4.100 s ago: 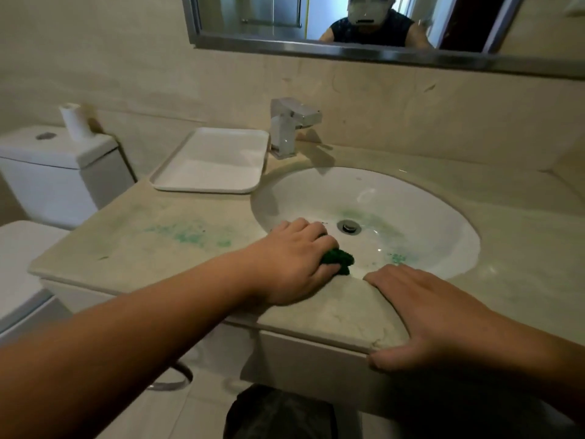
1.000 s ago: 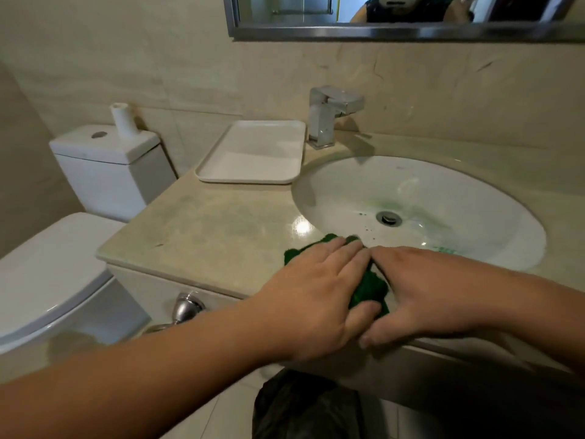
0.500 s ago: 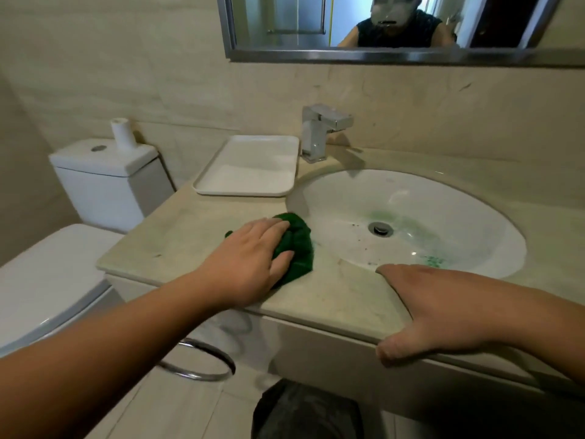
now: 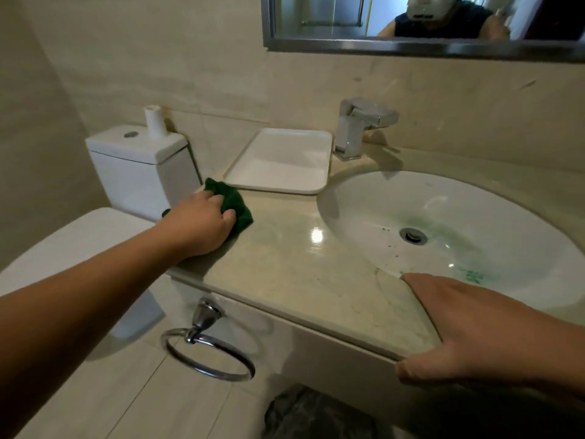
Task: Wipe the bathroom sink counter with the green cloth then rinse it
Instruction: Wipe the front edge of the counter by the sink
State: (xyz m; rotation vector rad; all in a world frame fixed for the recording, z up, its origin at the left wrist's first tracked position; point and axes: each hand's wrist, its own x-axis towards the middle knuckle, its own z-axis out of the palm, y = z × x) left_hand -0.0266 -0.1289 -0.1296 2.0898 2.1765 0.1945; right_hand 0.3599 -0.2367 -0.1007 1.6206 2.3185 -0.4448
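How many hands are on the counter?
2. The left hand grips the green cloth at the left end of the counter, near the white tray; the right hand rests on its front edge.

Beige tile walls (image 4: 158, 58), mirror (image 4: 316, 14), white toilet (image 4: 139, 166)

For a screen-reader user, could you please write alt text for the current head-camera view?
The person's left hand holds a green cloth against the left end of the beige counter, just in front of a white tray. The right hand rests flat on the counter's front edge beside the white basin, which has green smears.
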